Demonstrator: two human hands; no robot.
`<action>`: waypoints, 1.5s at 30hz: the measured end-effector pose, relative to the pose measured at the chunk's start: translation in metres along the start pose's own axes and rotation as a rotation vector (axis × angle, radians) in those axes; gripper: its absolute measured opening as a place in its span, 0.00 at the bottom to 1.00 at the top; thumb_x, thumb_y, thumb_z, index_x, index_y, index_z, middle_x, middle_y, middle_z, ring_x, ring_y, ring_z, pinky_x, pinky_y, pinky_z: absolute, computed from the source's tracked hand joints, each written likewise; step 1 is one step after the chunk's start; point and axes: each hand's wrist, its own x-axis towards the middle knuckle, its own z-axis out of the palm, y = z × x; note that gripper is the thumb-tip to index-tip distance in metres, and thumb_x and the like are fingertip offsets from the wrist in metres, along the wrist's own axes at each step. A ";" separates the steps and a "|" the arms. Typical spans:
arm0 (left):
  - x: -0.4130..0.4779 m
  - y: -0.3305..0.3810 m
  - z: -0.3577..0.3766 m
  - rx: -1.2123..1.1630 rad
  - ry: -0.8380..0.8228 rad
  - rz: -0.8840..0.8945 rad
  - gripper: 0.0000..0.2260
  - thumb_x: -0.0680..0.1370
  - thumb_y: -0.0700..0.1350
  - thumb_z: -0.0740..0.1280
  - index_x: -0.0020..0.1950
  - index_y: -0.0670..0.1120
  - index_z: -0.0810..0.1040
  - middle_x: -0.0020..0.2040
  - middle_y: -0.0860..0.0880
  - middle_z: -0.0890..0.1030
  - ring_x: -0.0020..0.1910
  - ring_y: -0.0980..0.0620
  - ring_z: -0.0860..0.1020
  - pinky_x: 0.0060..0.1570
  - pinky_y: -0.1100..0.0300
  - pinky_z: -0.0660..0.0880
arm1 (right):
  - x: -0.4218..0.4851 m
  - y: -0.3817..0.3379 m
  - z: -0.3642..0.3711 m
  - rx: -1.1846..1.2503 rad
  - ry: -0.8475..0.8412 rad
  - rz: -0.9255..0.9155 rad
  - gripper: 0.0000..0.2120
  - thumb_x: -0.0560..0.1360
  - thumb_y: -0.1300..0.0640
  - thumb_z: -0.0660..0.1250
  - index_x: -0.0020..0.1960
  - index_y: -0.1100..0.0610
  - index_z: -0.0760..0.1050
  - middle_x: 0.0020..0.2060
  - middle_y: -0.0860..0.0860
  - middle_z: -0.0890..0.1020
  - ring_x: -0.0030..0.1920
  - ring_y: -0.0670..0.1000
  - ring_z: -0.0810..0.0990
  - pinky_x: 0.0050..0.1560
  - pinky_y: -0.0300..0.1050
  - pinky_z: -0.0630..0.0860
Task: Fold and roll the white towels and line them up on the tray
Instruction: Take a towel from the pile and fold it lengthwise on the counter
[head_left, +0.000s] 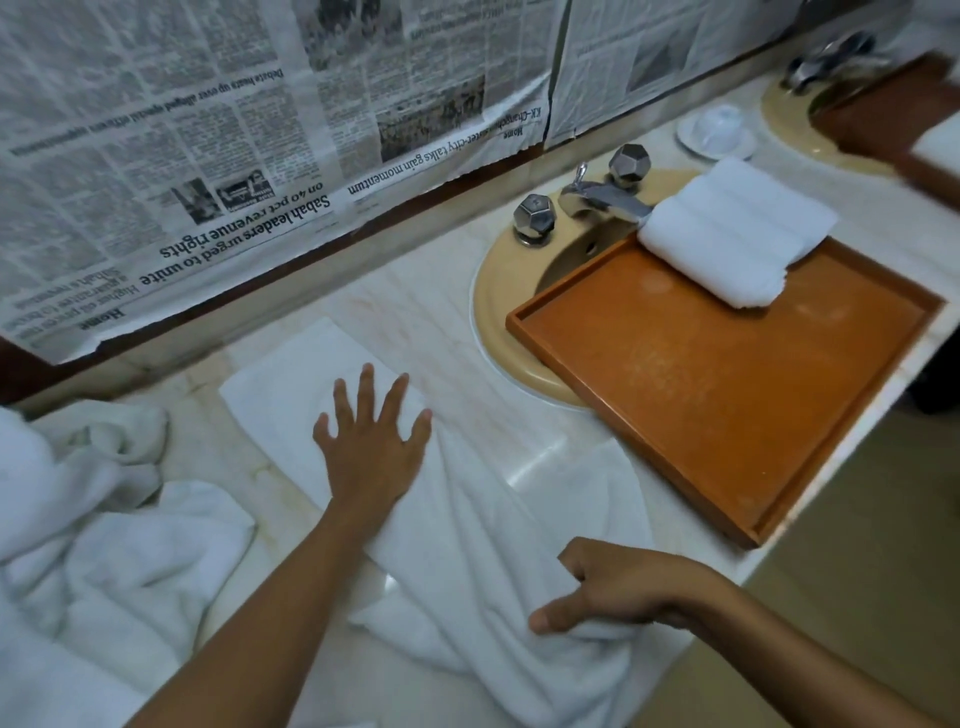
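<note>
A white towel (467, 530) lies spread along the marble counter, flat at its far end and wrinkled near me. My left hand (371, 441) presses flat on its far half with fingers spread. My right hand (613, 587) pinches the towel's near edge, its fingers curled with the thumb pointing left. An orange tray (717, 405) sits over the sink to the right. Several rolled white towels (732, 234) lie side by side at the tray's far end.
A heap of loose white towels (88, 545) fills the left of the counter. Behind the tray stands a chrome faucet (592, 195) with two knobs on a beige sink (498, 312). Newspaper (208, 156) covers the wall; the counter edge drops off at right.
</note>
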 end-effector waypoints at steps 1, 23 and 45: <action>0.000 0.000 0.001 0.004 0.007 0.009 0.29 0.78 0.69 0.41 0.78 0.64 0.55 0.81 0.53 0.49 0.79 0.44 0.47 0.72 0.40 0.51 | -0.005 -0.001 0.001 -0.009 0.005 0.005 0.14 0.69 0.45 0.77 0.46 0.54 0.83 0.45 0.47 0.86 0.52 0.51 0.83 0.51 0.41 0.79; 0.009 -0.013 0.003 0.005 0.020 0.063 0.25 0.80 0.67 0.46 0.77 0.66 0.54 0.81 0.55 0.51 0.79 0.46 0.49 0.72 0.41 0.52 | -0.064 0.019 -0.024 -0.125 0.084 -0.014 0.21 0.67 0.43 0.77 0.53 0.56 0.81 0.50 0.50 0.85 0.49 0.51 0.84 0.54 0.48 0.79; 0.050 -0.041 -0.013 -0.012 -0.096 -0.033 0.26 0.81 0.65 0.46 0.79 0.62 0.53 0.81 0.52 0.48 0.79 0.44 0.47 0.73 0.37 0.49 | -0.031 0.091 -0.011 -0.239 0.506 -0.115 0.21 0.76 0.51 0.69 0.33 0.59 0.64 0.31 0.53 0.63 0.32 0.46 0.64 0.32 0.43 0.60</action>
